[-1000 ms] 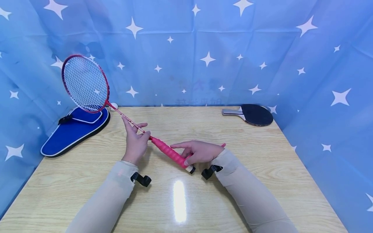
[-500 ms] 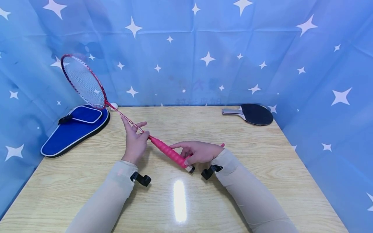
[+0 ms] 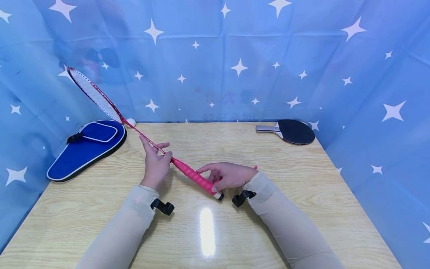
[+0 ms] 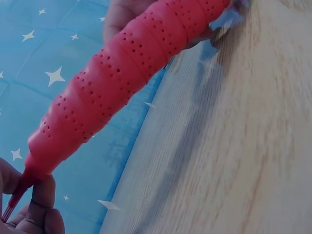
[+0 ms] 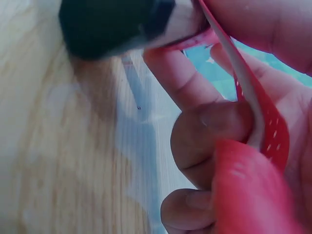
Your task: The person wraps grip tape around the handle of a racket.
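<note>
A red badminton racket (image 3: 192,174) slants across the head view, its strung head raised at the upper left and seen nearly edge-on. My left hand (image 3: 157,166) pinches the thin shaft just above the handle. Perforated pink-red grip tape (image 4: 107,83) wraps that handle in overlapping turns. At the lower end, my right hand (image 3: 233,175) has its thumb on the handle and holds the loose length of grip tape (image 5: 273,131), which runs through the curled fingers. A pale strip and the dark butt cap (image 5: 109,24) show bare beyond the tape.
A blue paddle case (image 3: 90,149) lies at the left back of the wooden table (image 3: 208,239), with a white ball (image 3: 131,122) behind it. On the back right rests a black table tennis paddle (image 3: 295,132). Star-printed blue cloth (image 3: 208,56) encloses the back and sides.
The racket has turned about its shaft, so its head went from broad face to nearly edge-on. Both hands stay almost in place. The tape end past the right wrist shows slightly less.
</note>
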Action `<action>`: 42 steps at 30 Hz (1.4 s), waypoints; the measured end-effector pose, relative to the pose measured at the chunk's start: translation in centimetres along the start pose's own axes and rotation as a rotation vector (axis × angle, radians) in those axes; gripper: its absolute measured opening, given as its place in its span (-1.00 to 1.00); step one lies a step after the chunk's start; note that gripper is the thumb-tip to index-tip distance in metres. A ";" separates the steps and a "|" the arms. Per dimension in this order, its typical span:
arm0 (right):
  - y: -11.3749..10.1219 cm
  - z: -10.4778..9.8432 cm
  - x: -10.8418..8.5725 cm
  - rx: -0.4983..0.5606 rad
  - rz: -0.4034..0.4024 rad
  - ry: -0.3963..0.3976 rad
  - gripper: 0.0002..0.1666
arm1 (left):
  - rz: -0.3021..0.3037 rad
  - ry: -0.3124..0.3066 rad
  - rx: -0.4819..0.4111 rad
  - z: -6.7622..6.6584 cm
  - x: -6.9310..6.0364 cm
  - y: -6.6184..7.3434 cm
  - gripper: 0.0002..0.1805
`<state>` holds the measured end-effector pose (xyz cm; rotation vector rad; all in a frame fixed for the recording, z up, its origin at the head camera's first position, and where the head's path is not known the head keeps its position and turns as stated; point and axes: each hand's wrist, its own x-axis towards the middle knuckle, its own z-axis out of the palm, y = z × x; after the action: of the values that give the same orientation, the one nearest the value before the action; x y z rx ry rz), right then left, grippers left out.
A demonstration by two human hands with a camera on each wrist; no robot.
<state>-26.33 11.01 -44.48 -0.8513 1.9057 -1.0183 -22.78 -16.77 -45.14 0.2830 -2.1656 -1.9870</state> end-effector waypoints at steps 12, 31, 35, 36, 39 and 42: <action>0.1 0.0 0.0 -0.010 0.005 0.007 -0.17 | 0.014 0.000 -0.041 0.1 0.0 0.2 0.25; -0.4 0.3 0.0 0.039 0.009 -0.006 -0.12 | 0.033 -0.005 -0.035 -0.1 -0.1 0.0 0.30; -0.3 0.2 -0.1 0.047 0.025 0.016 -0.11 | 0.015 0.006 0.034 -0.1 -0.1 -0.1 0.32; -0.3 0.2 -0.1 0.047 0.028 0.018 -0.11 | 0.015 0.008 0.041 -0.1 0.0 -0.2 0.32; -0.3 0.1 -0.2 0.031 0.026 0.012 -0.13 | 0.017 0.008 0.052 0.0 0.0 -0.3 0.30; -0.3 0.0 -0.3 0.016 0.021 0.005 -0.16 | 0.021 0.007 0.043 0.0 0.0 -0.3 0.28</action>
<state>-26.12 11.06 -44.10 -0.8190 1.9042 -1.0227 -22.79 -16.82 -45.45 0.2726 -2.1999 -1.9275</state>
